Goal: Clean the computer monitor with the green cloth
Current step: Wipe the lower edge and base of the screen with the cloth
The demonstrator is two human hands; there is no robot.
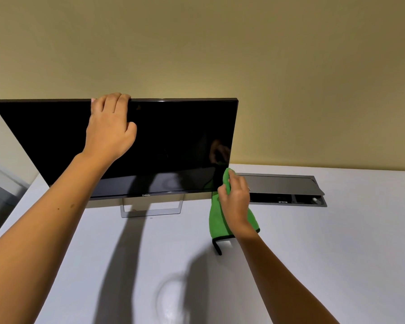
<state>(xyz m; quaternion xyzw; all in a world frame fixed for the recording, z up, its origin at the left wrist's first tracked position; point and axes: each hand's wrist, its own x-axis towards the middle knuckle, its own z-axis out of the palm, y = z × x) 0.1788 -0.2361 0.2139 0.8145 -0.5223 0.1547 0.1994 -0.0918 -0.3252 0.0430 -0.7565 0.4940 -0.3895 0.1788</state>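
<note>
A black flat monitor (173,141) stands on a thin silver stand (151,208) on the white desk (313,242); its screen is dark. My left hand (109,127) grips the monitor's top edge, fingers curled over it and thumb on the screen. My right hand (235,198) holds the green cloth (214,220) against the screen's lower right corner. The cloth's loose end with a dark trim hangs down toward the desk.
A grey cable hatch (283,187) is set into the desk right of the monitor, its lid raised over a dark recess. A beige wall (220,54) rises behind. The desk's left edge runs diagonally at the lower left, with floor beyond.
</note>
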